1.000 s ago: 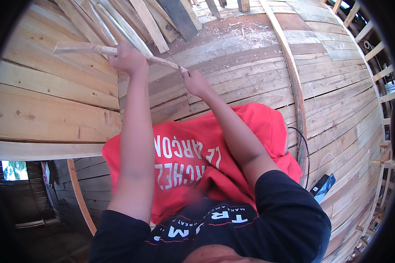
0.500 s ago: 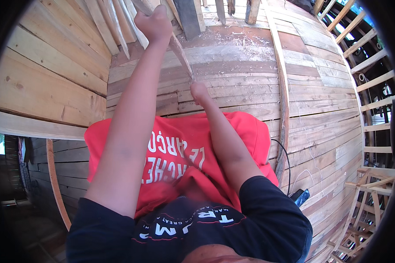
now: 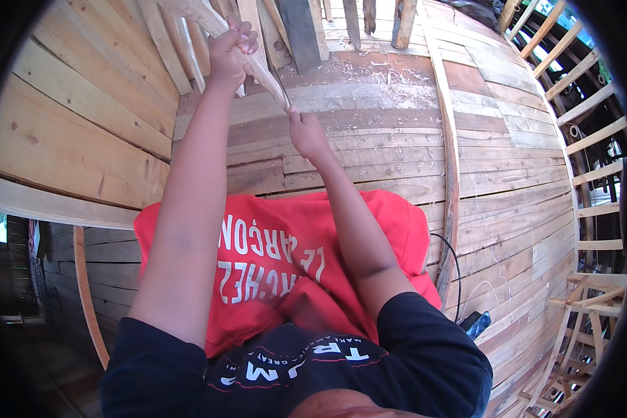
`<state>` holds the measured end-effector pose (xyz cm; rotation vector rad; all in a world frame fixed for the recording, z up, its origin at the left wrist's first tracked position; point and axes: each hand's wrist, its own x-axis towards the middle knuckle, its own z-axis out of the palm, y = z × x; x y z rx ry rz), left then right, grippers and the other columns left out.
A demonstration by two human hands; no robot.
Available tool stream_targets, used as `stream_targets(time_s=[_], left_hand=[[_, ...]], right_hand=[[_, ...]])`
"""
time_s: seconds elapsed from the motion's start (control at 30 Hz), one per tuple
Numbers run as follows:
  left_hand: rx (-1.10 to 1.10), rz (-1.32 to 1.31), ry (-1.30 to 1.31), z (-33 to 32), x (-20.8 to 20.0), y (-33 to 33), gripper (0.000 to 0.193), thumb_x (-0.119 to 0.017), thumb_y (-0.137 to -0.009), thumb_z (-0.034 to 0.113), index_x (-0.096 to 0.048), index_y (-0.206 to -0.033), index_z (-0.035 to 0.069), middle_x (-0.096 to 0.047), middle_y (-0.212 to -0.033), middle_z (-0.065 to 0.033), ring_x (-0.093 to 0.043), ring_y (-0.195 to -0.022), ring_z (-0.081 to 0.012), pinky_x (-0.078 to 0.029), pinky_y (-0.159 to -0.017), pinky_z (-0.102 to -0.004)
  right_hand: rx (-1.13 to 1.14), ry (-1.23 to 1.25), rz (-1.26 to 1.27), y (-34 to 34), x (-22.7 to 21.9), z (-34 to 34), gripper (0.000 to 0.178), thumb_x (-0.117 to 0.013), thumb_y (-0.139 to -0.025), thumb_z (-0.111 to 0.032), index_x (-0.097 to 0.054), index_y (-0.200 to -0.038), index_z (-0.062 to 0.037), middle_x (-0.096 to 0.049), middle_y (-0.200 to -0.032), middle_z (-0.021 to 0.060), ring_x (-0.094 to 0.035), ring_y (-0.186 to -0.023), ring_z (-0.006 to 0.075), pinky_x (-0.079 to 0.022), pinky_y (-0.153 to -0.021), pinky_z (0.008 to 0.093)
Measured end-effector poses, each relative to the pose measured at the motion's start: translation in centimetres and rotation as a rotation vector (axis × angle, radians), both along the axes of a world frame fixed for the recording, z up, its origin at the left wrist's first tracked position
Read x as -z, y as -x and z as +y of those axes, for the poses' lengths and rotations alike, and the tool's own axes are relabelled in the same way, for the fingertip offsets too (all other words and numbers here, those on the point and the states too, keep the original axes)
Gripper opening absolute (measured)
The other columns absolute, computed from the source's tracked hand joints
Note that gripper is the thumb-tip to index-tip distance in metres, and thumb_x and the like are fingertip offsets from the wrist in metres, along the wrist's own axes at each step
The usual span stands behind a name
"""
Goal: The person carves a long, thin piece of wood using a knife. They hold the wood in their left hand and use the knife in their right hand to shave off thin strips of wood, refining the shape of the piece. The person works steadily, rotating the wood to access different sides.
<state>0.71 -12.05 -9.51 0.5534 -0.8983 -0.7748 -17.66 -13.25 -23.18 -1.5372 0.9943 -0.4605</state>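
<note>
A long pale stick point(image 3: 261, 72) slants from the upper left down toward my right hand. My left hand point(image 3: 234, 50) is closed around its middle, arm stretched far forward. My right hand point(image 3: 308, 135), lower and further right, is closed on the handle of a knife point(image 3: 283, 88). The knife's thin blade points up and forward along the stick's right side; whether it touches the wood I cannot tell. The handle is hidden in my fist. Beneath my forearms, a red cloth with white lettering point(image 3: 369, 209) covers my lap.
Curled wood shavings point(image 3: 390, 73) lie scattered on the plank floor point(image 3: 508, 216). A plank wall point(image 3: 83, 118) rises at left; boards and posts point(image 3: 301, 42) stand ahead. A long batten point(image 3: 450, 150) runs along the floor at right, near a dark phone-like object with a cable point(image 3: 475, 324) and wooden frames point(image 3: 585, 306).
Both hands have shifted: the left moved down and slightly left, the right upward and slightly left. The stick has shifted with them, and more of the blade shows beside it.
</note>
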Motion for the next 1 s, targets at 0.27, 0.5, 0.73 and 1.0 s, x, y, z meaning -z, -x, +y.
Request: stream_targets(time_s=[0.27,0.5,0.73,1.0], left_hand=[[-0.572,0.121,-0.066,2.3,0.8,-1.4,0.017,-0.051,-0.072,0.001,-0.038,-0.068,0.011,-0.038,-0.059,-0.0002,-0.038,-0.046,-0.0123,-0.032,-0.044,-0.0284],[-1.026,0.221,-0.190,2.3,0.7,0.8,0.019,-0.051,-0.074,0.001,-0.035,-0.066,0.008,-0.035,-0.060,0.0003,-0.035,-0.049,-0.0121,-0.031,-0.045,-0.0314],[-1.225,0.185,-0.219,2.6,-0.1,1.7,0.011,-0.051,-0.078,0.001,-0.041,-0.073,0.001,-0.045,-0.072,-0.0030,-0.040,-0.062,-0.0170,-0.034,-0.055,-0.0335],[-1.219,0.139,-0.248,0.7,-0.9,2.6,0.017,-0.053,-0.081,0.004,-0.053,-0.091,-0.009,-0.053,-0.083,-0.0074,-0.046,-0.072,-0.0190,-0.042,-0.066,-0.0319]], right_hand=[[0.007,0.076,0.159,-2.0,3.1,0.8,0.054,-0.038,-0.102,-0.038,-0.064,-0.094,0.0095,-0.064,-0.081,0.0315,-0.066,-0.078,0.0437,-0.050,-0.074,0.0512],[0.104,0.092,0.119,-2.2,7.8,0.1,0.055,-0.040,-0.101,-0.040,-0.065,-0.099,0.0085,-0.065,-0.095,0.0326,-0.062,-0.096,0.0489,-0.049,-0.085,0.0521],[-0.061,0.128,0.017,-2.7,2.3,1.1,0.054,-0.040,-0.101,-0.040,-0.065,-0.102,0.0080,-0.064,-0.099,0.0337,-0.061,-0.100,0.0483,-0.049,-0.085,0.0518],[-0.069,0.094,0.096,-1.1,2.4,-0.3,0.053,-0.039,-0.102,-0.038,-0.065,-0.104,0.0077,-0.064,-0.097,0.0337,-0.062,-0.096,0.0487,-0.049,-0.084,0.0516]])
